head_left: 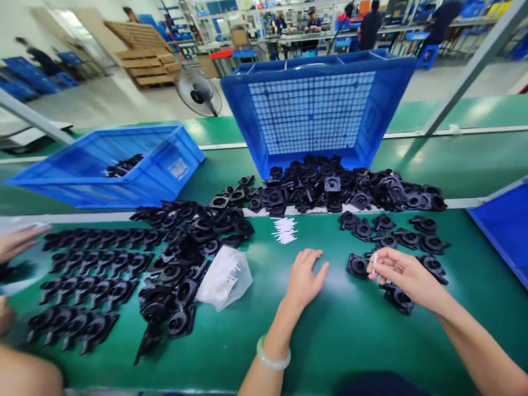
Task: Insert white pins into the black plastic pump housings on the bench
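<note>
My right hand (396,272) pinches a small white pin (375,263) between thumb and finger. It hovers over a black plastic housing (357,265) with a round hub; I cannot tell whether the pin touches it. More black housings (406,238) lie around that hand on the green table. My left hand (303,278) is open over bare tabletop, fingers spread and holding nothing. Just beyond its fingertips is a small heap of white pins (284,230). Left of that hand sits a clear plastic bag (225,278) with more white pins inside.
A blue crate (317,66) lies tipped on its side, black housings (305,187) piled before it. Another blue bin (124,190) stands back left, and a blue bin (505,225) at the right edge. Housings in rows (99,261) lie left, beside another person's hand (20,242).
</note>
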`<move>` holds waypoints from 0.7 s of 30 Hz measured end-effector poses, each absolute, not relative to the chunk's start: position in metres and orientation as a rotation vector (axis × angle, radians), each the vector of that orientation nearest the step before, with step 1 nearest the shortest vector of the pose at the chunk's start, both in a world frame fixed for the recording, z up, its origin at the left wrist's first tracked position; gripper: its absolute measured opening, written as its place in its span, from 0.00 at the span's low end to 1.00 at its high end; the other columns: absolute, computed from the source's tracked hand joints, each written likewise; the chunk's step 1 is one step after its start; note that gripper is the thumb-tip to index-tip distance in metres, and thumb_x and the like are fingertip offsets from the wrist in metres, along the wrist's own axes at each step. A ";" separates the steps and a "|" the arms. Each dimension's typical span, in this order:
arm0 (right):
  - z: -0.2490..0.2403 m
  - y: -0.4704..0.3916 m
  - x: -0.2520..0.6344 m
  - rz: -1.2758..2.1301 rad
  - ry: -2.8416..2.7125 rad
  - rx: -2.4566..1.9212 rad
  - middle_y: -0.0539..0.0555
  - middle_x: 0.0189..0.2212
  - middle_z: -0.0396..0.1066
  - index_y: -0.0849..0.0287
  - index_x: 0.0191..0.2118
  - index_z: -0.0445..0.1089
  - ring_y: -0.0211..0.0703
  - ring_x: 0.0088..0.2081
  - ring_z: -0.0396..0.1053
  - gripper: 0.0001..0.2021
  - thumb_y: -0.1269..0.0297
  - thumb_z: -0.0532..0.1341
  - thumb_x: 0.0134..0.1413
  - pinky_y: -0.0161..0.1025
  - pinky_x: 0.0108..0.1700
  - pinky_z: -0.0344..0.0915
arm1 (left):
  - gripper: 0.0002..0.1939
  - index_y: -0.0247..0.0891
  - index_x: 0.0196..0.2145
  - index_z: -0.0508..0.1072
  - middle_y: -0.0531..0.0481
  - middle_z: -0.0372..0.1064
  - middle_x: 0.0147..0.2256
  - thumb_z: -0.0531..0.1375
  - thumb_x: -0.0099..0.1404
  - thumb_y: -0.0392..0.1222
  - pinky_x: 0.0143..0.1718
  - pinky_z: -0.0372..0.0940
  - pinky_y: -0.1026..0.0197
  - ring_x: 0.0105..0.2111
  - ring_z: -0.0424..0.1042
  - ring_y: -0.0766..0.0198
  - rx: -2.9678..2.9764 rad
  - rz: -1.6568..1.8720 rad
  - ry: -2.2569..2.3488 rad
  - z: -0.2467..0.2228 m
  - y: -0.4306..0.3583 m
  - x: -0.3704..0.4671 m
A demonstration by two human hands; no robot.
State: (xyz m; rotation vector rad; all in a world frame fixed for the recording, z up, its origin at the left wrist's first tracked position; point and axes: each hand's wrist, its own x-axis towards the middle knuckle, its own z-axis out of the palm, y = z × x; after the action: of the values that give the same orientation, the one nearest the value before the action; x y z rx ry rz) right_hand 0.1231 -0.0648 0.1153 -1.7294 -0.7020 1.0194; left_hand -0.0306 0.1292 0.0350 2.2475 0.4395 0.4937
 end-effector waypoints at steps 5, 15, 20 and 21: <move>0.108 -0.085 0.118 1.046 -0.629 -1.564 0.55 0.34 0.69 0.61 0.38 0.62 0.38 0.36 0.69 0.13 0.54 0.58 0.59 0.35 0.35 0.65 | 0.26 0.34 0.55 0.63 0.40 0.61 0.51 0.61 0.62 0.45 0.52 0.61 0.49 0.50 0.61 0.52 2.422 0.326 0.170 0.036 0.087 -0.005; 0.108 -0.084 0.116 1.078 -0.648 -1.431 0.55 0.34 0.70 0.62 0.39 0.65 0.37 0.36 0.69 0.12 0.56 0.59 0.59 0.35 0.36 0.65 | 0.09 0.36 0.43 0.71 0.42 0.64 0.42 0.56 0.67 0.40 0.45 0.62 0.56 0.42 0.64 0.59 2.175 0.374 0.244 0.021 0.079 0.011; 0.111 -0.069 0.107 1.130 -0.636 -1.323 0.55 0.34 0.71 0.62 0.40 0.68 0.36 0.35 0.69 0.12 0.56 0.58 0.61 0.33 0.35 0.64 | 0.15 0.34 0.36 0.71 0.48 0.65 0.32 0.61 0.62 0.50 0.33 0.61 0.64 0.29 0.63 0.67 1.418 0.437 0.590 0.029 0.113 -0.008; 0.112 -0.065 0.105 1.159 -0.618 -1.275 0.55 0.34 0.71 0.62 0.40 0.68 0.35 0.34 0.69 0.12 0.57 0.59 0.61 0.32 0.34 0.64 | 0.16 0.33 0.35 0.70 0.50 0.63 0.29 0.62 0.61 0.51 0.31 0.60 0.65 0.28 0.62 0.68 1.235 0.454 0.604 0.031 0.118 -0.011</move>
State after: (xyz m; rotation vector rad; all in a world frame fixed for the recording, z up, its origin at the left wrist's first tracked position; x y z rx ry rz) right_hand 0.1051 -0.0648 0.1118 -1.2748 -0.6184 1.1589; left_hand -0.0108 0.1180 0.0315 1.2348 0.6041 0.4535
